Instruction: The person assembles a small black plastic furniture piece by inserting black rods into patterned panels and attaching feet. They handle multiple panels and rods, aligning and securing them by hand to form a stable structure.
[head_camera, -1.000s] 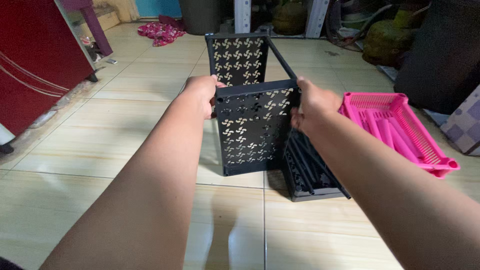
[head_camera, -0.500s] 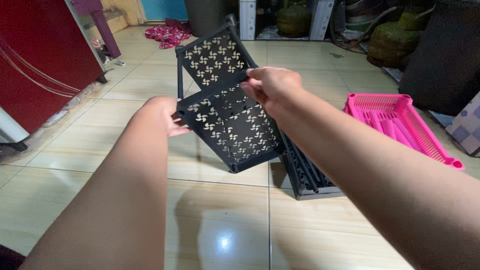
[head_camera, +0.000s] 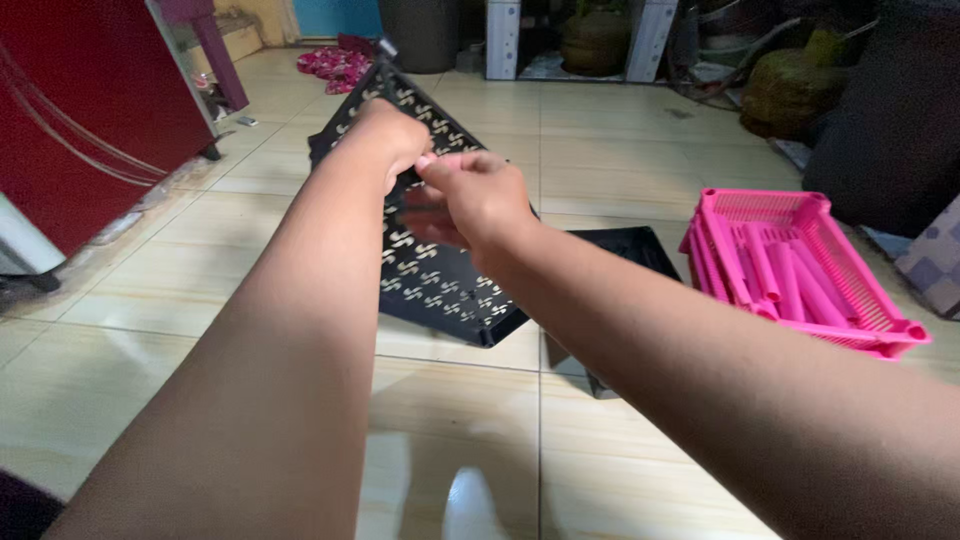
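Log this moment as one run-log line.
left hand: grips black perforated panel | right hand: grips same panel | panel: tilted, off tiled floor | nearby: pink basket, red cabinet

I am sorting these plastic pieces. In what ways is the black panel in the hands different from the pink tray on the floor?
The black perforated panel is flat with pinwheel-shaped cutouts; the pink tray is a walled basket with fine mesh sides.
The black perforated panel is tilted in the air, gripped by the left hand and right hand; the pink tray rests on the tiled floor, holding pink tubes.
Both look like plastic.
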